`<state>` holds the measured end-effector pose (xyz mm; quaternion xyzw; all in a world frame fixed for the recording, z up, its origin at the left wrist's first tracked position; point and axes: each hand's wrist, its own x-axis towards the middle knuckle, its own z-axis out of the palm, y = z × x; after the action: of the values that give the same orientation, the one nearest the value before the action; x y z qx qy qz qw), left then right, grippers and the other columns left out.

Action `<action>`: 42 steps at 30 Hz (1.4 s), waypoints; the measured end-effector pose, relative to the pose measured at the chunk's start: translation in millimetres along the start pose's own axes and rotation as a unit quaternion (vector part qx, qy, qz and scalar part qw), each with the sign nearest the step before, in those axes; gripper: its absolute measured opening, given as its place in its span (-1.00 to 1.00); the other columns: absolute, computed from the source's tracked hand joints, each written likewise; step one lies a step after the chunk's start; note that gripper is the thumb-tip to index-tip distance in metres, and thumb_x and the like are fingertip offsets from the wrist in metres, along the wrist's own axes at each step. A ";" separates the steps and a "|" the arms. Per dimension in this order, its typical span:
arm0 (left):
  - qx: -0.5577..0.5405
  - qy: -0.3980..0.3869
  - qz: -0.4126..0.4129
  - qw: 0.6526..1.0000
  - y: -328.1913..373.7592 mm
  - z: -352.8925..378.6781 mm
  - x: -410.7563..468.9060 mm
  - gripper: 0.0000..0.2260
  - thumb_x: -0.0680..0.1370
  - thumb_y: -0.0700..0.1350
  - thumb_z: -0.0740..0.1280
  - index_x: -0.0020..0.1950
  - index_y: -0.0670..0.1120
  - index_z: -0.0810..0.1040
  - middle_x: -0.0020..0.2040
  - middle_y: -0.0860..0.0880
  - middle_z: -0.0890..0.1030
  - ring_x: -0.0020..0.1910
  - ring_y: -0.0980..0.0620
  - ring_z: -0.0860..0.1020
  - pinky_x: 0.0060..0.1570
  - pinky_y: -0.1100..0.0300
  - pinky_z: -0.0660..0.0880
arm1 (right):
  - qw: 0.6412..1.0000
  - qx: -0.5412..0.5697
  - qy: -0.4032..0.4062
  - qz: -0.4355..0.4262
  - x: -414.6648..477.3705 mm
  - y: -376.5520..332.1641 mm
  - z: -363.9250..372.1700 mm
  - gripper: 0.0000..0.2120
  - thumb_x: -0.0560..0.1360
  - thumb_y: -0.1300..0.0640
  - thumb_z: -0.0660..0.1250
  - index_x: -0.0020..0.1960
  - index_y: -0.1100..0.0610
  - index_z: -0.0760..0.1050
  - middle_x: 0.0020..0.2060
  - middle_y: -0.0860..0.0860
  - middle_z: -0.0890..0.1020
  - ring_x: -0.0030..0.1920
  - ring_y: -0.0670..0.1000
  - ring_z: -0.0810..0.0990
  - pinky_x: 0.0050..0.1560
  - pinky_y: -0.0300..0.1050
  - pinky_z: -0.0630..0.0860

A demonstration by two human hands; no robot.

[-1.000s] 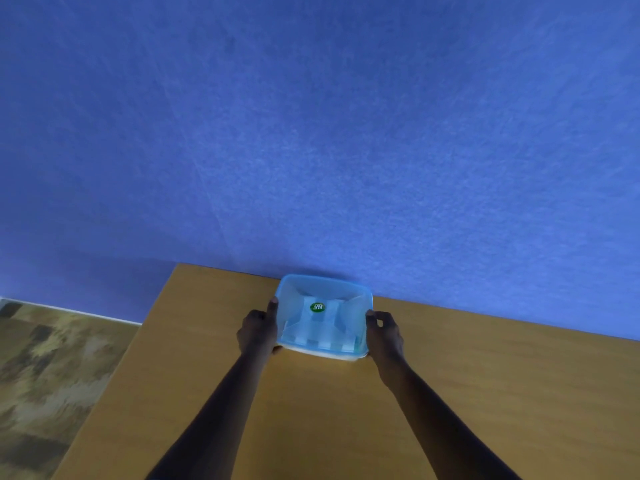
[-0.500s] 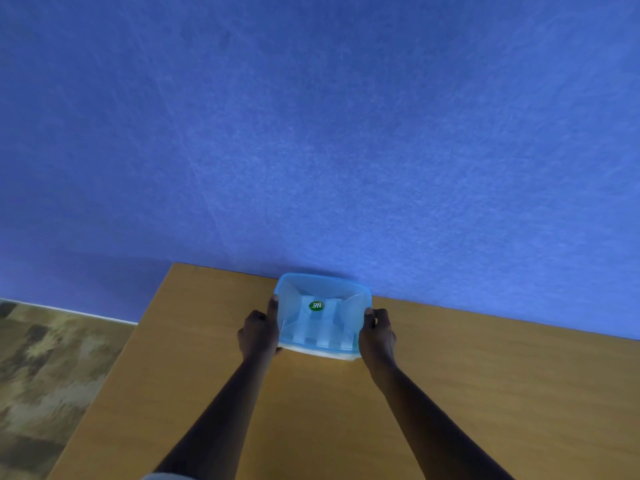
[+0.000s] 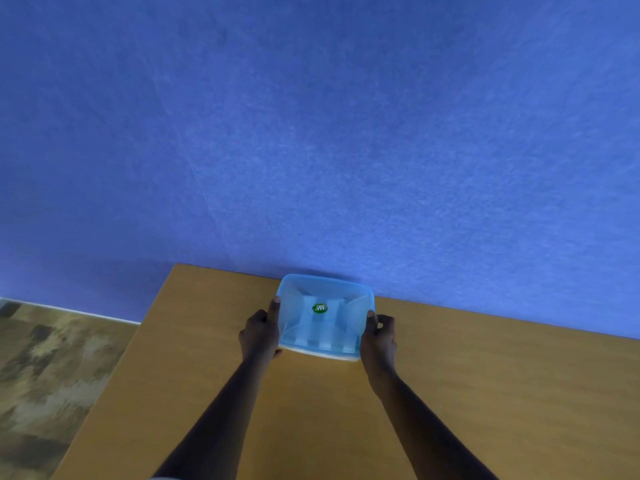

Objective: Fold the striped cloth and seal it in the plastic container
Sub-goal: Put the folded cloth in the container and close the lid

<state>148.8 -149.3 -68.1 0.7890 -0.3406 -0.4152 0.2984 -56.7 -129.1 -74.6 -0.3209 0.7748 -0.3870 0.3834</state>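
One pale blue, see-through plastic container [image 3: 325, 317] sits on a wooden desk [image 3: 485, 393], at the desk's far edge, right up against a blue wall [image 3: 311, 133]. It is roughly square with rounded corners, and its translucent blue lid [image 3: 294, 299] is on top. A small round green sticker [image 3: 320, 308] with white lettering shows in the middle of the lid. Through the plastic, one folded striped cloth [image 3: 323, 337] is visible inside, its light and blue stripes running toward the near side; a whitish edge shows along the container's near bottom.

Two bare hands grip the container, one on each side. The left hand [image 3: 259, 332] is wrapped against the left wall, thumb lying up along the lid's left edge. The right hand [image 3: 379, 336] clasps the right wall, thumb touching the lid's right edge, fingers curled behind. Both forearms reach in from the bottom of the view.

To the left of the desk, a patch of mottled brown and tan floor [image 3: 41, 375] is visible, with a white strip where it meets the wall.
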 end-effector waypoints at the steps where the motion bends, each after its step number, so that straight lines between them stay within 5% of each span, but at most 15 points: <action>1: 0.000 0.001 0.004 1.000 -0.3 0.3 0.0 -0.42 0.49 0.46 0.14 -0.13 -0.03 0.59 -0.15 -0.09 0.63 -0.06 -0.16 0.61 -0.61 0.22 0.51 | 1.000 0.000 0.001 -0.012 -0.1 0.5 1.1 -0.74 0.65 -0.06 0.13 0.16 0.12 0.38 -0.11 0.10 0.58 -0.02 0.19 0.53 -0.03 0.04 0.47; 15: -0.003 0.025 0.030 0.999 0.8 1.0 -1.2 -0.44 0.53 0.41 0.17 -0.17 -0.08 0.58 -0.15 -0.12 0.64 -0.11 -0.17 0.64 -0.57 0.12 0.59 | 0.993 -0.037 0.041 -0.101 5.5 2.9 3.4 -0.80 0.66 0.12 0.16 0.02 0.26 0.41 -0.21 0.14 0.56 -0.12 0.27 0.56 -0.21 -0.05 0.32; 20: -0.019 0.021 0.014 0.999 -0.9 0.0 1.6 -0.39 0.50 0.41 0.21 -0.09 -0.17 0.58 -0.11 -0.20 0.65 -0.02 -0.28 0.62 -0.66 0.27 0.45 | 0.994 -0.102 0.039 -0.026 -2.6 6.2 3.4 -0.57 0.63 -0.20 0.02 -0.09 0.15 0.37 -0.16 0.23 0.60 -0.09 0.31 0.58 -0.23 0.03 0.39; 24: -0.003 0.024 0.020 1.000 -0.3 -1.2 2.2 -0.36 0.52 0.41 0.19 -0.04 -0.20 0.58 -0.13 -0.22 0.67 -0.14 -0.27 0.66 -0.71 0.32 0.37 | 0.983 -0.176 0.039 0.042 -12.6 10.2 3.9 -0.31 0.56 -0.39 -0.13 -0.03 0.16 0.50 -0.05 0.24 0.62 -0.15 0.25 0.50 -0.22 0.00 0.33; 36: -0.015 0.018 0.000 1.000 0.8 4.0 1.2 -0.42 0.48 0.44 0.22 -0.12 -0.10 0.56 -0.15 -0.13 0.65 -0.17 -0.15 0.65 -0.62 0.21 0.50 | 0.989 -0.112 0.070 -0.061 -10.6 16.3 4.3 -0.51 0.64 -0.14 0.08 -0.26 0.22 0.37 -0.33 0.30 0.56 -0.18 0.38 0.54 -0.26 0.07 0.41; 39: 0.023 0.013 0.008 1.000 -0.1 2.0 7.0 -0.44 0.52 0.40 0.21 -0.11 -0.11 0.55 -0.14 -0.13 0.65 -0.14 -0.17 0.63 -0.36 0.02 0.65 | 0.985 -0.138 0.058 -0.086 -10.4 17.3 1.0 -0.54 0.65 -0.11 0.06 -0.22 0.21 0.41 -0.29 0.31 0.60 -0.17 0.41 0.55 -0.27 0.10 0.44; 42: 0.080 0.035 0.042 0.995 4.8 -1.5 18.6 -0.56 0.57 0.30 0.24 -0.08 -0.08 0.57 0.01 -0.18 0.69 0.11 -0.24 0.60 0.12 0.00 0.50 | 0.976 -0.195 0.045 -0.082 -5.8 13.4 -7.4 -0.54 0.62 -0.21 -0.01 -0.14 0.13 0.40 -0.14 0.32 0.63 -0.08 0.40 0.59 -0.24 0.06 0.41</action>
<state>156.7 -166.5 -72.1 0.8093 -0.3950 -0.3460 0.2633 -62.7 -115.2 -81.0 -0.4345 0.8227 -0.2728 0.2449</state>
